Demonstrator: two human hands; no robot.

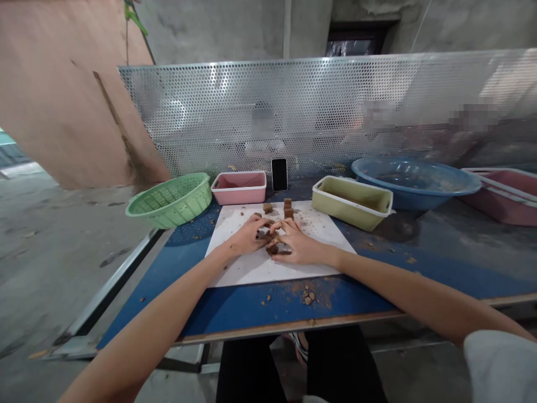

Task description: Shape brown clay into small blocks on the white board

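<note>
My left hand (250,235) and my right hand (300,244) meet over a white board (243,271). Their curled fingers close from both sides on brown, crumbly lumps (272,249), partly hidden under the fingers. The thumb and forefinger of the right hand curve round a lower lump, while the left fingertips touch the pieces beside it. Just beyond the hands stand a small brown block (267,208) and a short stack of brown blocks (288,210). Brown crumbs are scattered over the board around them.
Behind the board are a pink basin (239,196), an upright phone (279,174) and a yellow-green basin (348,215). A green basket (176,210) overhangs the left table edge. At right sit a blue tub (415,193) and more pink basins (503,204). Perforated metal sheeting (310,123) stands behind.
</note>
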